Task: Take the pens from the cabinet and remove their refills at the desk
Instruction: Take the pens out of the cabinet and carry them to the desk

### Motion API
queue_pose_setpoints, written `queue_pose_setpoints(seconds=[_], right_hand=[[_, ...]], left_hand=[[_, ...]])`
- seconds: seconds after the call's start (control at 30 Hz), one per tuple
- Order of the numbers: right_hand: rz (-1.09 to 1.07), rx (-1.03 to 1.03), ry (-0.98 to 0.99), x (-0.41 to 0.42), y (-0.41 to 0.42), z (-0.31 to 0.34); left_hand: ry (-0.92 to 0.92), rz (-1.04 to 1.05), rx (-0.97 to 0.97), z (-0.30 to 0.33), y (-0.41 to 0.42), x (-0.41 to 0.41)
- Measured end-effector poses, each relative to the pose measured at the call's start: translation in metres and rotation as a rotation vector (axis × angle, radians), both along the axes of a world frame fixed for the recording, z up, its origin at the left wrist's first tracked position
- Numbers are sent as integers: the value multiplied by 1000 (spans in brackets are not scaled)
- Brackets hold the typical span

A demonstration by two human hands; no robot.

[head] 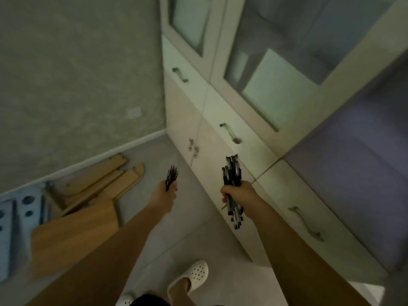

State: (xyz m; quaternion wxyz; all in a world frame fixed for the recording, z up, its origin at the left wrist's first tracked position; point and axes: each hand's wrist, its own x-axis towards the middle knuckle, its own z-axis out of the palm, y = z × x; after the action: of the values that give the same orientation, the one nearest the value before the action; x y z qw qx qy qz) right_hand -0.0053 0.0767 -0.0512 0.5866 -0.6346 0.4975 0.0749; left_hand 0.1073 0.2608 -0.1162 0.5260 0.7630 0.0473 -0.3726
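Two bundles of dark pens are seen from above, one in each hand, near the middle of the frame. The left hand [165,196], just left of centre, has its fingers wrapped round a smaller bundle of pens [171,177] whose long axis points up and away from the fingers, toward the top of the frame. The right hand [237,195], just right of centre, is clenched round the middle of a larger bundle of pens [231,171], so that pen ends stick out both above and below the fist, the long axis running nearly straight up and down the picture. The two hands are held apart at about the same height in the frame. A pale cabinet [220,111] with glass doors and curved drawer handles fills the upper right; the right hand is the nearer one to it. No desk is shown, so the carrying step is judged to be under way, with refill removal not yet begun. Wooden boards [72,228] lie on the floor at lower left, and a white clog [192,277] is seen at bottom centre. No brand, label or writing can be read; the picture is blurred.
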Motion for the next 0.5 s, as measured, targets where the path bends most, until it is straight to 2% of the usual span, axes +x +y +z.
queue_pose_setpoints(seconds=[0.2,0.5], right_hand=[[291,-61,69,54,111,-3],[665,-78,82,96,323,-12]], left_hand=[[75,289,-25,-5,142,6],[-27,579,95,0,383,-41]])
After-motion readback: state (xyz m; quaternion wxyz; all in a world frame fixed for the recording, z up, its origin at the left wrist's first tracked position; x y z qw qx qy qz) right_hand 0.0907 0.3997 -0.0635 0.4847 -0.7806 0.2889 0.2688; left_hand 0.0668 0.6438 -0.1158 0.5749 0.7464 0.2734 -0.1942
